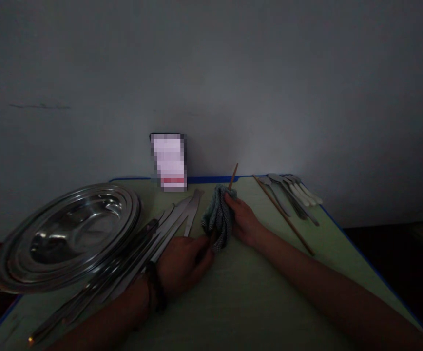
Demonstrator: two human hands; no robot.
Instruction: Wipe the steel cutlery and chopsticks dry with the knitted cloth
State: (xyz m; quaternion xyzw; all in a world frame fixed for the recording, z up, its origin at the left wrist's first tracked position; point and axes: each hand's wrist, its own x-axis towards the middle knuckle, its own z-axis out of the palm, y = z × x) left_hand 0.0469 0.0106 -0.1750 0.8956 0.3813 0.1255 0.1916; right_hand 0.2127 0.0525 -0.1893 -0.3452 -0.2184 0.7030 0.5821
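A thin wooden chopstick (234, 176) slants up out of a grey-green knitted cloth (219, 214) near the middle of the table. My right hand (244, 219) is closed round the cloth, which wraps the stick's middle. Below and to the left, my left hand (187, 261), with a dark bracelet at the wrist, is closed on the stick's lower end. Just left of that hand lie knives and other metal cutlery (175, 217) in a loose pile. Another chopstick (288, 222) lies on the table right of my right hand.
Stacked steel plates (76, 234) fill the table's left side. A phone with a lit, blurred screen (169, 161) leans on the wall. Spoons (277, 187) and white-handled cutlery (302, 191) lie at the back right. The green table (255, 297) has a blue edge.
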